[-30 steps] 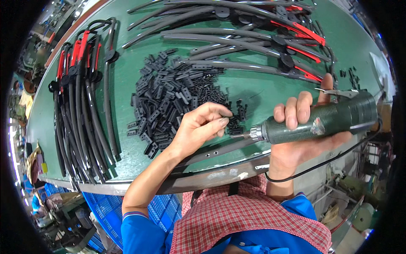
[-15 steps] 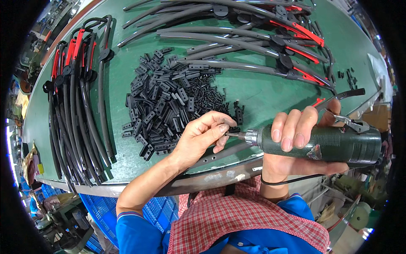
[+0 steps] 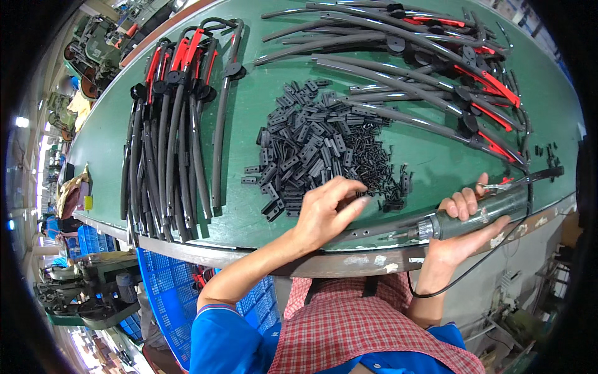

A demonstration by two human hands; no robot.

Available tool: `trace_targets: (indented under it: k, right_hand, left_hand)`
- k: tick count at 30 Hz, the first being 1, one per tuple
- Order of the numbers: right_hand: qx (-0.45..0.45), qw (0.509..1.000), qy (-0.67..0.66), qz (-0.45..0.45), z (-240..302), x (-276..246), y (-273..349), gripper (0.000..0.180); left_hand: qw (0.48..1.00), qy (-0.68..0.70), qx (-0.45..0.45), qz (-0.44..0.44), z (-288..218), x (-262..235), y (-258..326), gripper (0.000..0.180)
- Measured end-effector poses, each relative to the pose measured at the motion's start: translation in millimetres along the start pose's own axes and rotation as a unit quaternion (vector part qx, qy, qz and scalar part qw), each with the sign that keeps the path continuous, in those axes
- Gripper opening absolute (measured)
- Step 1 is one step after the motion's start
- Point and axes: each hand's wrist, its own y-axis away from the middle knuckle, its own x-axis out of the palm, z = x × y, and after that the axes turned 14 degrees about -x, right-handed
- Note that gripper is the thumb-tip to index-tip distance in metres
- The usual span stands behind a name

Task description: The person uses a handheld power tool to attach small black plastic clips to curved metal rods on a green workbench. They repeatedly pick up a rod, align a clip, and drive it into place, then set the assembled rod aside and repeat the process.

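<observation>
My right hand [image 3: 458, 227] is wrapped round a dark green electric screwdriver [image 3: 492, 213], which lies nearly level with its bit pointing left. A metal lever and a black cord show on the tool. The bit is close beside a dark grey curved tube [image 3: 374, 232] with small holes, lying along the table's near edge; whether they touch, I cannot tell. My left hand [image 3: 327, 212] is over the near side of a heap of black screws [image 3: 375, 163], thumb and forefinger slightly apart, other fingers mostly hidden. Left of the screws is a pile of black two-holed blocks [image 3: 305, 140].
Curved tube frames with red levers [image 3: 492, 84] are stacked at the far right of the green table [image 3: 243, 168]. Another stack of tube frames [image 3: 171, 124] lies at the left. Blue crates [image 3: 165, 299] stand below the table edge. A few small black parts [image 3: 548, 151] lie far right.
My left hand has left the screwdriver's tip and moved over to the screws, its pinch loosened. The screwdriver has come down beside the tube. The whole view has shifted.
</observation>
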Motion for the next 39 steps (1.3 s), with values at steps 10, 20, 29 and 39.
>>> trace_targets:
  k: [10,20,29,39]
  right_hand:
    - [0.06,0.993,0.093,-0.043,-0.1,-13.4,21.1,0.073]
    - [0.061,0.99,0.103,-0.078,1.6,-10.4,21.9,0.073]
    - [0.057,0.989,0.12,-0.059,-1.1,-10.0,26.4,0.072]
    - [0.055,0.988,0.125,-0.067,-1.4,-10.3,26.6,0.074]
  left_hand:
    - [0.914,-0.375,0.151,-0.028,10.3,-82.5,-39.3,0.042]
    - [0.871,-0.416,0.22,0.144,19.0,-111.4,-76.6,0.031]
    - [0.899,-0.361,0.2,0.147,25.2,-114.2,-63.4,0.044]
    - [0.911,-0.347,0.181,0.132,26.8,-105.5,-67.7,0.036]
